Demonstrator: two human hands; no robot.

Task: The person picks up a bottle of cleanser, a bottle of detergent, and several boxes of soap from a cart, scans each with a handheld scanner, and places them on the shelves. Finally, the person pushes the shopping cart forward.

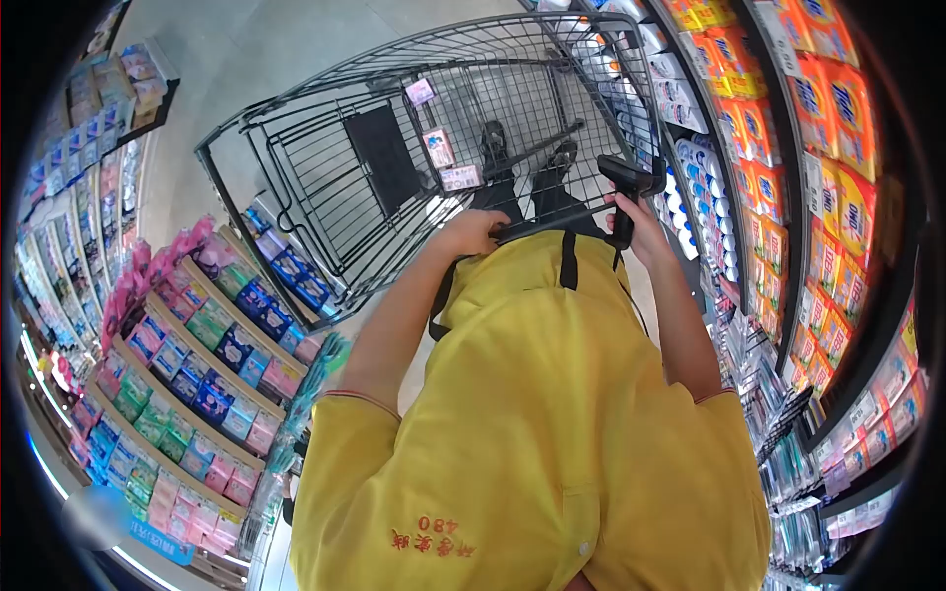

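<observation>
a person in a yellow polo shirt (532,414) stands in a supermarket aisle behind a dark wire shopping cart (394,158), seen from a head-worn fisheye camera looking down. the left hand (473,232) is curled over the cart's handle bar (552,219), gripping it. the right hand (631,219) is closed round the grip of a black handheld barcode scanner (628,179), held upright just above the right end of the handle. small product tags (440,148) hang inside the cart's basket. the person's dark shoes (495,138) show through the wire. shelves of orange and yellow packs (828,108) line the right side; a display of pink, blue and green packets (197,364) runs along the left.
</observation>
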